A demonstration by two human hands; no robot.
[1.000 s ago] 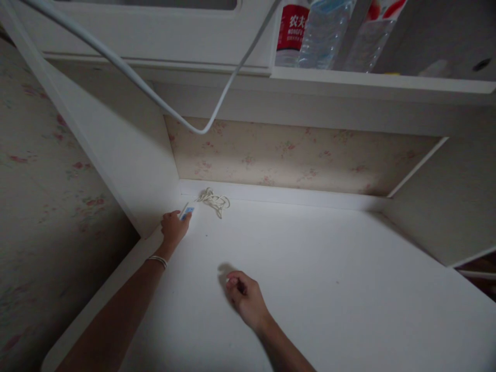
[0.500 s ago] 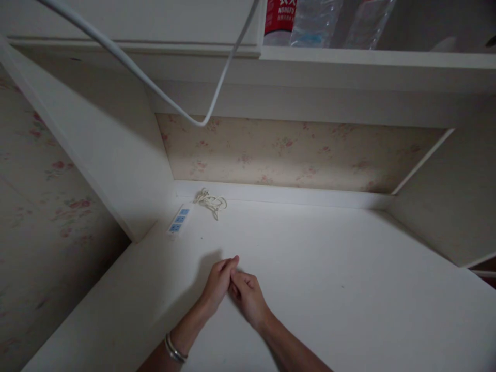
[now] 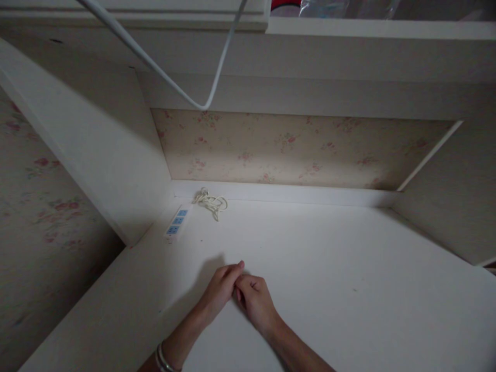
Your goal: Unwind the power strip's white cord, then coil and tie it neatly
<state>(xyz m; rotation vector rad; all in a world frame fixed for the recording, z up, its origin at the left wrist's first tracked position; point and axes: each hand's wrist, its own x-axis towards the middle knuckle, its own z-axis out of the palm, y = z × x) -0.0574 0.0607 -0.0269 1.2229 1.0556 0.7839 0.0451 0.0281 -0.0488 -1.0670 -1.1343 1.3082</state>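
Observation:
My left hand (image 3: 223,283) and my right hand (image 3: 256,299) rest together low in the middle of the head view, over the white desk top (image 3: 310,258). They touch at the fingers, thumbs uppermost. Both are closed, with the fingers curled inward and partly hidden from above. No object shows in either hand. A silvery bracelet (image 3: 164,357) circles the left wrist.
A white power strip (image 3: 177,223) with blue sockets and its coiled cord (image 3: 211,202) lie at the back left. Overhead, a white cable (image 3: 170,82) hangs in front of a shelf (image 3: 349,28) holding plastic bottles. Side panels and a flowered wall (image 3: 287,150) enclose the desk.
The view has tilted down slightly, so the shelf and bottles sit higher and are more cut off. My hands stay together, a little lower and farther right in the picture.

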